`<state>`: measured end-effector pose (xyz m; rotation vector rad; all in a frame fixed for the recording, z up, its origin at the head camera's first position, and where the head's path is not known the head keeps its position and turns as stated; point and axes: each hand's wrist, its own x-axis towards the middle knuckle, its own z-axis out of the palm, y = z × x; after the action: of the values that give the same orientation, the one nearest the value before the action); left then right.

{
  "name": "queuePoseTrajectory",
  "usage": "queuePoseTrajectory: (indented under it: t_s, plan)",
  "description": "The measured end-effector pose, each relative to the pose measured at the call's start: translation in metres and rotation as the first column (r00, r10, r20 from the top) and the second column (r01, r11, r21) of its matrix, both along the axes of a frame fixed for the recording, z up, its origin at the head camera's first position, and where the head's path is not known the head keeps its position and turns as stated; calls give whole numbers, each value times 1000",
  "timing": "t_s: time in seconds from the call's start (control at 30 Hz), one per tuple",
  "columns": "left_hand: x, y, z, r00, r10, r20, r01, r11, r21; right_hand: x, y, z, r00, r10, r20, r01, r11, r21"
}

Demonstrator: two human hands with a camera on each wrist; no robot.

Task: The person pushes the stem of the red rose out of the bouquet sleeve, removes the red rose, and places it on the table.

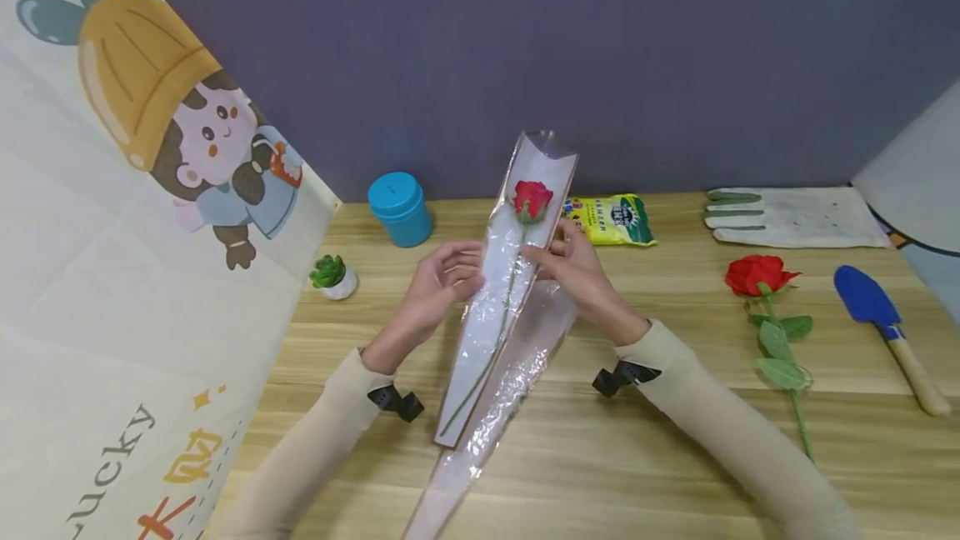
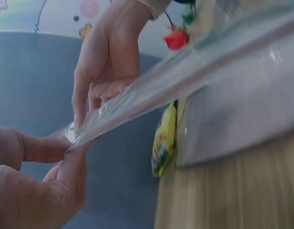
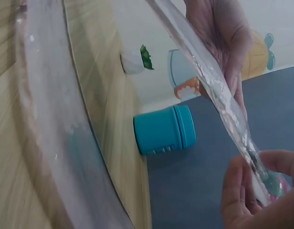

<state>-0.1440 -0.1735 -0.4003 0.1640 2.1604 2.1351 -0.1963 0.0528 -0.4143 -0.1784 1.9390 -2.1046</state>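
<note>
The left hand (image 1: 437, 283) and right hand (image 1: 579, 275) are pinching a wrapper (image 1: 487, 307) at nine and three o'clock, a rose (image 1: 532, 202) lying inside.

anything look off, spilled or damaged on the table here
Nothing stands out. The left hand and right hand hold a flower sleeve with a red rose inside, the blue lidded container stands upright, and no spill or damage shows.

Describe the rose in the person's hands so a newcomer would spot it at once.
Over the middle of the wooden table, the left hand and right hand hold a long, tapering clear sleeve. Inside lies the wrapped rose, its red bloom near the wide end. Unlike the leafy loose rose lying on the right, it shows no leaves on its stem.
</note>
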Motion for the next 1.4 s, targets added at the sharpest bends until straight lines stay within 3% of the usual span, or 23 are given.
queuePoseTrajectory:
  t_s: [0.3,0.47,0.6,0.7,1.03,1.4]
  plan:
    - [2,31,-11,999,-41,-21,42,998,53,8,25,4,994,-97,-55,99,995,30]
    - [12,42,-20,991,-130,-25,130,991,-27,8,39,10,990,-124,-65,126,991,34]
    - [26,49,-30,974,-228,1,227,969,-96,3,52,19,983,-160,-93,160,987,-10]
    - [35,55,-37,964,-264,22,264,956,-125,-3,61,27,974,-198,-113,193,979,-59]
    - [48,77,-42,964,-260,47,262,964,-41,-15,82,42,945,-291,-151,269,951,-151]
    - [47,86,-38,970,-243,27,244,966,-84,-14,85,44,934,-309,-182,284,947,-151]
